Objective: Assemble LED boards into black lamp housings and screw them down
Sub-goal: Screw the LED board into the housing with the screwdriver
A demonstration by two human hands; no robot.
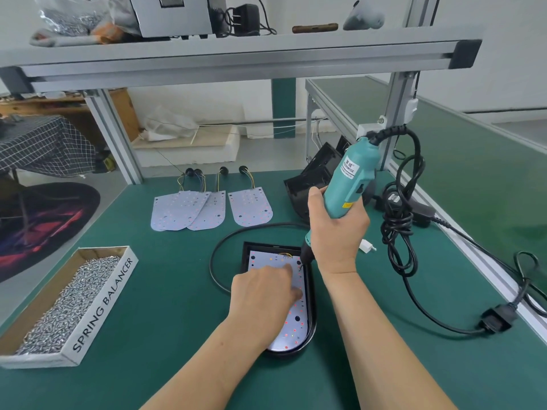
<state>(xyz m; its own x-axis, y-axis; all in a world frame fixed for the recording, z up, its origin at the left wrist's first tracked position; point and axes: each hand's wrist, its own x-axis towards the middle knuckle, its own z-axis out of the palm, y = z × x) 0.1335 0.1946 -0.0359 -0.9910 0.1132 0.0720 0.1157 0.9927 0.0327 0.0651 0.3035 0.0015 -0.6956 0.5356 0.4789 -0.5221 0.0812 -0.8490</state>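
Right hand (337,232) grips screwdriver (352,176), bit at 1 o'clock corner of LED board (293,321), which lies 12-to-6 in housing (312,315). Left hand (263,294) presses board beside the bit, fingers apparently straight.

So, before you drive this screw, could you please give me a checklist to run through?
1. LED board lying inside the black lamp housing: ok.
2. Left hand steadying the board: ok, it rests on top.
3. Right hand gripping the electric screwdriver: ok.
4. Bit lined up on a screw at the board's upper right corner: cannot tell, too small.
5. Left fingers clear of the bit: probably not ok, the index fingertip sits right beside it.
6. Power cord off the board: ok, it loops behind the housing.
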